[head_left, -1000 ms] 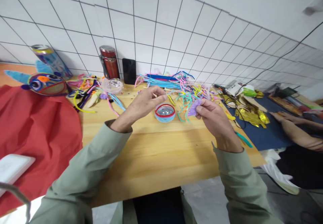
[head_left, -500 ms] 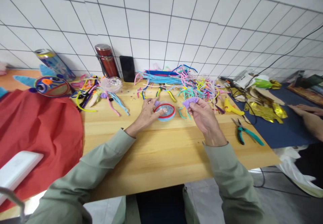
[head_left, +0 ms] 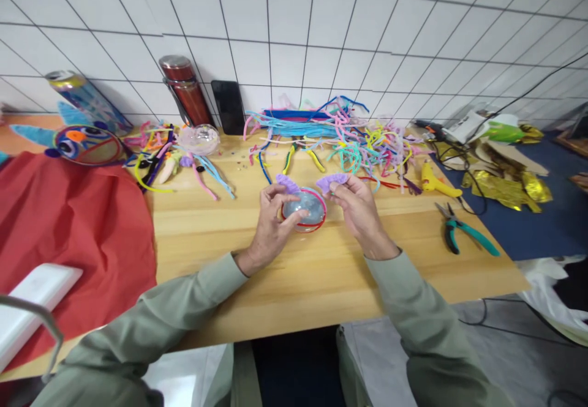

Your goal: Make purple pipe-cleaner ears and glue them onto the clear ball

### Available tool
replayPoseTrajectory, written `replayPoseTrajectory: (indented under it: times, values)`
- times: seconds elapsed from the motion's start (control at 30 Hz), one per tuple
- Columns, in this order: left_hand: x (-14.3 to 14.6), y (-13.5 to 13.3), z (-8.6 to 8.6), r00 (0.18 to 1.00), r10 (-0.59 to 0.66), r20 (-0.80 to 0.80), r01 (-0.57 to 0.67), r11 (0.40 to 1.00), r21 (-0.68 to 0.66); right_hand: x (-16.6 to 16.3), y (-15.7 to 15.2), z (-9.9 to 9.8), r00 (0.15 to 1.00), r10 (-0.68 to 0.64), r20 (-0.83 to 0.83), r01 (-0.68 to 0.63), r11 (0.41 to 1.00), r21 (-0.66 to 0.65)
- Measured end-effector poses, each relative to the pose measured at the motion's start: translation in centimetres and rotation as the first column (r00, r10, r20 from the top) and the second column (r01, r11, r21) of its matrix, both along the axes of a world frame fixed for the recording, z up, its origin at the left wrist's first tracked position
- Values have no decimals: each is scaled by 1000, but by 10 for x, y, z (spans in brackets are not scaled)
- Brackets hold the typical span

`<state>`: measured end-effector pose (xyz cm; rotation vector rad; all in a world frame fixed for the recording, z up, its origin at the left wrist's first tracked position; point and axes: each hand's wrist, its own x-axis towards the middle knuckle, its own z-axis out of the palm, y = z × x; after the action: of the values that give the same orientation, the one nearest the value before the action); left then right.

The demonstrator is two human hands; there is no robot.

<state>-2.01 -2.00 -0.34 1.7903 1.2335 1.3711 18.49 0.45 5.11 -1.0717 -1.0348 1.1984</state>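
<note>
My left hand (head_left: 272,220) grips a clear round plastic shell (head_left: 312,209) rimmed with pink and red pipe cleaner, its thumb across the hollow. A purple fan-shaped pipe-cleaner piece (head_left: 287,182) stands at the shell's upper left, by the left fingertips; whether it is fixed there I cannot tell. Between thumb and fingers, my right hand (head_left: 359,211) pinches a second purple fan-shaped piece (head_left: 329,182), close to the shell's upper right edge. Yellow-handled pliers (head_left: 316,161) lie just behind the hands.
Pipe cleaners (head_left: 298,126) are heaped along the wall. Teal-handled pliers (head_left: 468,235) and a yellow glue gun (head_left: 436,183) lie at right. A phone (head_left: 228,107), a red flask (head_left: 186,92) and another clear shell (head_left: 199,139) stand back left, near red cloth (head_left: 92,223).
My right hand has brought its purple piece left, close to the shell. The shell is tipped so its hollow faces me more, and the left-hand purple piece shows more fully.
</note>
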Motion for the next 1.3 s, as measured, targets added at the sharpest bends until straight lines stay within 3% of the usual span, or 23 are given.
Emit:
replayPoseTrajectory:
  times: [0.17, 0.3, 0.47, 0.67, 1.07, 1.3]
  values:
    - [8, -2, -6, 978, 54, 204, -24, 989, -149, 2, -5, -4, 998, 22, 63, -23, 1000, 19]
    - [11, 0, -6, 942, -66, 329, 161, 949, -271, 2, -8, -4, 997, 25, 78, -28, 999, 40]
    - [8, 4, 5, 924, -185, 335, 316, 863, -394, 3, -13, -2, 987, 24, 160, -39, 995, 91]
    - [4, 6, 6, 925, -143, 351, 270, 899, -346, 6, -19, -1, 945, -75, 319, 8, 979, 206]
    - [3, 6, 1, 936, -190, 295, 279, 914, -295, 6, -16, -6, 929, -66, 364, -50, 953, 299]
    - [3, 5, 2, 941, -197, 275, 276, 917, -287, 11, -15, -8, 909, -85, 408, -41, 956, 290]
